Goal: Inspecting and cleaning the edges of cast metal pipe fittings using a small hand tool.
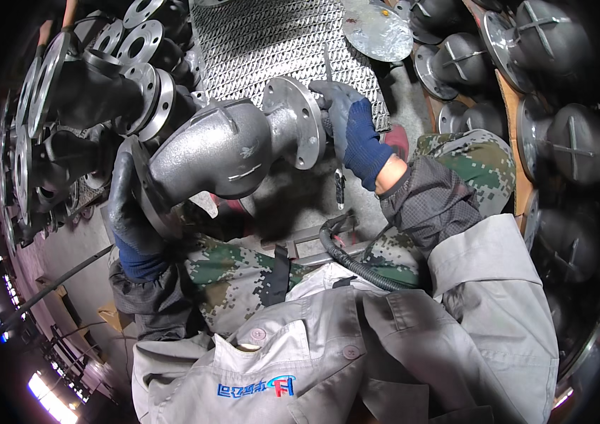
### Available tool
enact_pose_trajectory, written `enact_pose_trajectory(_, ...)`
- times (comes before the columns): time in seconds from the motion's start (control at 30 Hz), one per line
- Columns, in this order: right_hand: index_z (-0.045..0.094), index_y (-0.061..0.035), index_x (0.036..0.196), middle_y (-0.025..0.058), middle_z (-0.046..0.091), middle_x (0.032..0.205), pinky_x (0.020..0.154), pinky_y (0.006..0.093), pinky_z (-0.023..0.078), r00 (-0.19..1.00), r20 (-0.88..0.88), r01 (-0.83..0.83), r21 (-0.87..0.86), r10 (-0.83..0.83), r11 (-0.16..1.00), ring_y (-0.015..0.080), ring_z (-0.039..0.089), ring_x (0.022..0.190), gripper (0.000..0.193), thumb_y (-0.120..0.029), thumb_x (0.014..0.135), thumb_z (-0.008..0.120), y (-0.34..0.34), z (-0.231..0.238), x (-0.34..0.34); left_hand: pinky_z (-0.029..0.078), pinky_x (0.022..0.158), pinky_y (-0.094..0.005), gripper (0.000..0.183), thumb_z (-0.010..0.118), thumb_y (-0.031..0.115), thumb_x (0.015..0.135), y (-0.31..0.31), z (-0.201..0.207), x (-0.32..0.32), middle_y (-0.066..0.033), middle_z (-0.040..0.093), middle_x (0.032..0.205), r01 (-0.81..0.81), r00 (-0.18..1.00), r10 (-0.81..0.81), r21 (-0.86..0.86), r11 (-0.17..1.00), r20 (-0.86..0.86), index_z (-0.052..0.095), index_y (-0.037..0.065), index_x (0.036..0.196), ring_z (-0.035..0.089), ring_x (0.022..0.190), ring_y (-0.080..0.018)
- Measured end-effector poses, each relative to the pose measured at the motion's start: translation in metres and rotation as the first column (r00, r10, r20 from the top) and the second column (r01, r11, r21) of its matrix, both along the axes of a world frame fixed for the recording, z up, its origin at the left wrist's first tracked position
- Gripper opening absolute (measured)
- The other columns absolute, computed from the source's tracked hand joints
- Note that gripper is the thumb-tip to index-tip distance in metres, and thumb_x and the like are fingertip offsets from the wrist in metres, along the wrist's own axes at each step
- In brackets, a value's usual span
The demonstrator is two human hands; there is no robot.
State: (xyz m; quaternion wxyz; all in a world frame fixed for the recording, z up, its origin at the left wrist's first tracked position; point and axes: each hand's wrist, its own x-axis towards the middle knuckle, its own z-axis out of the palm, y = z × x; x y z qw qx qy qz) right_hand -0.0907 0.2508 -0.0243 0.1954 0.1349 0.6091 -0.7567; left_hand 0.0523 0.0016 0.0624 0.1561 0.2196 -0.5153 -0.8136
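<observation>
A grey cast-metal valve body (pixel 211 152) with a round flange at each end hangs tilted in front of me, held between both hands. My left hand (pixel 130 205), in a dark-coated blue glove, grips the rim of the left flange (pixel 150 187). In the same kind of glove, my right hand (pixel 349 116) is closed at the outer face of the right flange (pixel 307 127); some of its fingers are hidden behind the flange. A thin dark strip (pixel 327 62) rises just above that hand; whether the hand touches it I cannot tell.
Beyond the valve body lies a ridged metal plate (pixel 264 42) with a round metal disc (pixel 379 30) beside it. Flanged castings (pixel 88 92) crowd the left, and more castings (pixel 575 141) line the right. A dark hose (pixel 346 258) curves near my lap. A small knife-like tool (pixel 340 189) hangs below my right hand.
</observation>
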Motion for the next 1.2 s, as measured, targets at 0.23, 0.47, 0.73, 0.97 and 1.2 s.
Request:
enact_pose_trajectory(0.23,0.057,-0.0013,0.116,0.0108,0.063,0.096,0.07,0.0257,0.051,0.987,-0.054,-0.159,-0.124,0.153,0.98,0.0153,0.062,0.08,0.032,-0.018,0.093,0.041,0.005,-0.026,-0.016,0.045,0.098,-0.0372,0.037,0.04,0.017,0.098,-0.004,0.015,-0.007,-0.0146,0.054,0.124,-0.017,0.999,0.014,0.113,0.993,0.034,0.047,-0.003,0.129,0.054,0.114,-0.0232)
enact_pose_trajectory(0.47,0.057,-0.001,0.119,0.0164,0.062,0.109,0.086,0.0315,0.049,0.798,-0.54,-0.131,0.278,0.268,0.952,0.0223,0.061,0.097,0.042,-0.027,0.096,0.032,0.016,-0.018,-0.03,0.043,0.101,-0.0415,0.039,0.04,0.008,0.096,-0.012,0.01,-0.01,-0.0195,0.046,0.134,0.041,0.983,-0.111,-0.418,0.908,-0.144,0.042,-0.004,0.133,0.05,0.119,-0.03)
enact_pose_trajectory(0.73,0.056,0.001,0.115,0.0131,0.066,0.099,0.067,0.0228,0.053,0.966,-0.238,-0.138,-0.137,0.103,0.981,0.0143,0.065,0.082,0.031,-0.015,0.094,0.041,0.008,0.03,-0.074,0.044,0.094,-0.0317,0.04,0.046,0.01,0.094,-0.018,0.013,-0.019,-0.0112,0.048,0.133,0.074,0.947,-0.319,-0.935,0.346,-0.044,0.045,0.002,0.134,0.053,0.113,-0.0188)
enact_pose_trajectory(0.97,0.057,-0.0065,0.117,0.0109,0.068,0.095,0.067,0.0229,0.052,0.763,-0.465,-0.443,0.128,0.448,0.887,0.0134,0.066,0.074,0.031,-0.021,0.095,0.042,0.002,0.117,-0.061,0.042,0.094,-0.0294,0.075,0.068,0.006,0.079,0.052,0.04,-0.056,-0.0147,0.049,0.127,0.116,0.993,-0.11,-0.424,0.898,0.039,0.028,-0.004,0.141,0.053,0.107,-0.0177)
enact_pose_trajectory(1.2,0.057,0.0004,0.112,0.0106,0.065,0.081,0.062,0.0254,0.05,0.722,-0.34,-0.626,0.05,0.603,0.778,0.015,0.061,0.06,0.039,-0.03,0.089,0.046,-0.007,0.118,-0.057,0.041,0.097,-0.034,0.049,0.06,0.003,0.08,0.054,0.045,-0.067,-0.0162,0.053,0.128,0.119,0.93,-0.366,-0.913,0.39,-0.035,0.051,-0.001,0.128,0.055,0.111,-0.0246)
